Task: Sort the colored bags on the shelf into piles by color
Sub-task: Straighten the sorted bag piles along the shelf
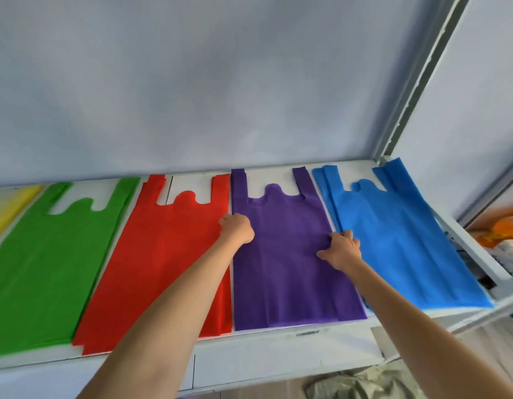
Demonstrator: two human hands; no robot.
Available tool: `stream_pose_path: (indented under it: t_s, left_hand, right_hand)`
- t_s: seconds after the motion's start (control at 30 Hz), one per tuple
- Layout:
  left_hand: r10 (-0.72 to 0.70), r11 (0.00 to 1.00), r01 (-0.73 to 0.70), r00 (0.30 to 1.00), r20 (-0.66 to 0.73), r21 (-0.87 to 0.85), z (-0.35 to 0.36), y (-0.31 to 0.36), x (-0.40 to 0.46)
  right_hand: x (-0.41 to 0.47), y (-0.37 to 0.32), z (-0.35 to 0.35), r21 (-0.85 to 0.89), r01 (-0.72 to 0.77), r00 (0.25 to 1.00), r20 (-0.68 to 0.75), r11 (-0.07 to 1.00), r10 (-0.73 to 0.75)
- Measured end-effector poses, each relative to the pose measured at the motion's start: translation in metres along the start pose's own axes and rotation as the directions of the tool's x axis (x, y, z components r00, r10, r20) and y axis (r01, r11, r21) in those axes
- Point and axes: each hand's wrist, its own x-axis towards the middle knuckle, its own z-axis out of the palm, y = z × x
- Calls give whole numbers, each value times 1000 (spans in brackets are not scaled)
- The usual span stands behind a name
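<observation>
**A:** Where are the hands?

**B:** Both lie on the purple pile (289,254), which sits right of the middle of the shelf (278,352). The left hand (237,229) has its fingers curled at the pile's left edge, where purple meets the red pile (169,254). The right hand (341,249) grips the purple pile's right edge with bent fingers, thumb spread onto the fabric, just beside the blue pile (393,234). Whether either hand actually pinches cloth, I cannot tell.

**A:** And the other bags?

**B:** Five piles lie side by side, handles toward the shelf's back edge: yellow pile (7,205) at the far left, then the green pile (48,260), red, purple, and blue near the right corner, its lower right part hanging past the right edge.

**A:** How should this step go?

**B:** It looks like squaring the purple stack. I would press both sides inward evenly, keep the fabric flat, and avoid dragging red or blue edges along, since they touch or nearly touch.
</observation>
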Motion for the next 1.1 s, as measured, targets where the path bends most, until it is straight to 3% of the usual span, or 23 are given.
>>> stream_pose_path:
  t_s: [0.17, 0.37, 0.43, 0.5, 0.6, 0.7, 0.8, 0.97, 1.1]
  left_hand:
    - [-129, 982, 130, 992, 15, -137, 3, -3, 4]
    - [-160, 970, 151, 987, -30, -189, -5, 5, 2]
    - [-194, 968, 169, 973, -125, -188, -10, 13, -5]
    - [-147, 974, 99, 961, -234, -204, -16, 30, -12]
    - [21, 934, -96, 976, -217, -343, -22, 92, -18]
    - [105, 841, -148, 988, -110, -520, -20, 157, -22]
    - [117, 829, -105, 993, -13, -549, -11, 200, -18]
    - [12, 839, 25, 998, 64, -543, -3, 224, -4]
    - [-64, 866, 93, 995, 75, -491, -6, 232, 2]
  right_hand:
    - [5, -4, -1, 170, -53, 998, -22, 984, 58]
    - [15, 4, -8, 324, 14, 995, 87, 946, -44]
    - [21, 23, -21, 402, 16, 999, 33, 915, -32]
    - [28, 50, -37, 466, -30, 990, -111, 884, 91]
    - [37, 118, -64, 297, -165, 916, -306, 940, 258]
    - [46, 171, -71, 92, -271, 924, -255, 958, 286]
    - [54, 193, -70, 100, -219, 964, -134, 971, 231]
    - [56, 210, -70, 68, -43, 992, -117, 997, 51]
    - [64, 212, -81, 146, -80, 987, -128, 986, 99]
